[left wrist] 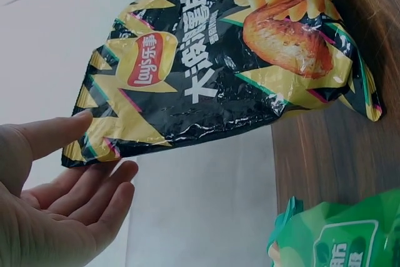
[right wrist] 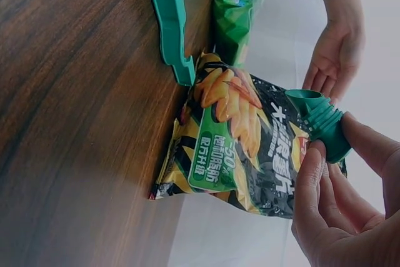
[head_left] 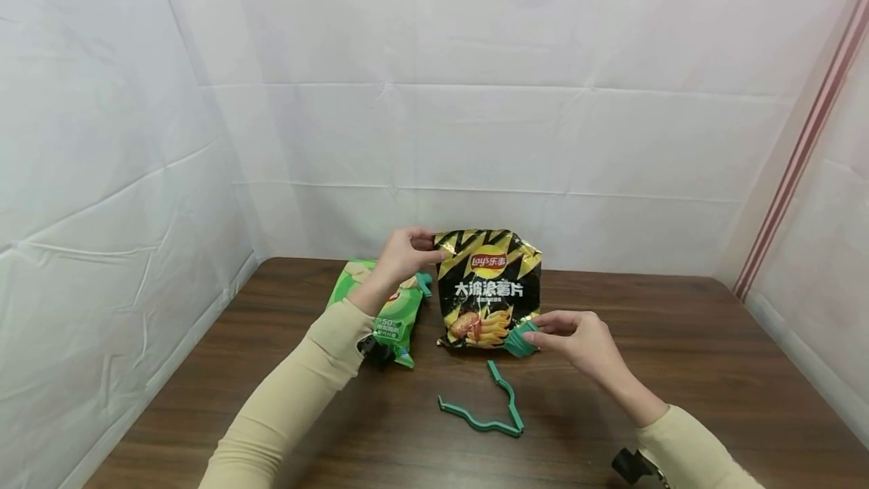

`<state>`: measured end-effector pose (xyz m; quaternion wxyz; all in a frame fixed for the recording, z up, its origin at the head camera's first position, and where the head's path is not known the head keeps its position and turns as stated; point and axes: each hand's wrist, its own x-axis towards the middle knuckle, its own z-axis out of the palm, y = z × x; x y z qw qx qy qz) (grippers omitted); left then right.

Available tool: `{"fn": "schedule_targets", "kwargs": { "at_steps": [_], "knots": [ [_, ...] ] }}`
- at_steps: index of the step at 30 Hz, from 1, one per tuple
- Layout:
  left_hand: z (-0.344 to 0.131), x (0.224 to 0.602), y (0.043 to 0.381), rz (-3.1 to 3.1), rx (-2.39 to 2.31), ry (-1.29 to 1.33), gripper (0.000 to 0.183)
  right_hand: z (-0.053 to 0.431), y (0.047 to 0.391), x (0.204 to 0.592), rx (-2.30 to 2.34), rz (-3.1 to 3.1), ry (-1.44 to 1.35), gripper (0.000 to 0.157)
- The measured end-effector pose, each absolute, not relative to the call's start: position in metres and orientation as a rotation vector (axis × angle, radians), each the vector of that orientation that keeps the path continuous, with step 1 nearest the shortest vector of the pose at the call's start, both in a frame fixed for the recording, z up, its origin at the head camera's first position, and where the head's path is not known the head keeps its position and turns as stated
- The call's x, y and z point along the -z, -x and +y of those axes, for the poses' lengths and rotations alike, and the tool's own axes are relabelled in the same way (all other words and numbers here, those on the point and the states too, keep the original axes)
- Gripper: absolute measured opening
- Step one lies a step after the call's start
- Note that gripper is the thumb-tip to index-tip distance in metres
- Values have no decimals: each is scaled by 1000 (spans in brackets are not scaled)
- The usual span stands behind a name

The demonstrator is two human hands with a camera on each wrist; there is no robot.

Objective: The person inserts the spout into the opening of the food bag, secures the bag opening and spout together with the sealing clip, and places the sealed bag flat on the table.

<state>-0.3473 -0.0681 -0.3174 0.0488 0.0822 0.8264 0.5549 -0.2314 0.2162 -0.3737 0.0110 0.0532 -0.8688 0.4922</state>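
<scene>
A black and yellow chip bag (head_left: 485,289) stands upright on the wooden table. My left hand (head_left: 402,255) pinches its upper left corner between thumb and fingers; in the left wrist view the thumb (left wrist: 65,132) lies on the bag's front and the other fingers are behind and below the edge. With thumb and fingertips, my right hand (head_left: 587,342) holds a green threaded spout (right wrist: 320,126) in front of the bag's lower right part. Nearer to me on the table lies a green hinged clip (head_left: 512,406), spread into a V.
A green chip bag (head_left: 397,319) lies to the left, partly hidden behind my left forearm. A green piece (head_left: 424,283) is fixed at its top end. White cloth (head_left: 475,134) hangs behind the brown table (head_left: 645,353) and along both sides.
</scene>
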Motion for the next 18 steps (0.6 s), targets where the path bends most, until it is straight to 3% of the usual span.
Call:
{"fn": "schedule_targets", "kwargs": {
  "at_steps": [18],
  "knots": [
    [-72,319,338,2593,-1681,-328,31,227,246,349,-1490,-2618,-178,43]
  ]
}}
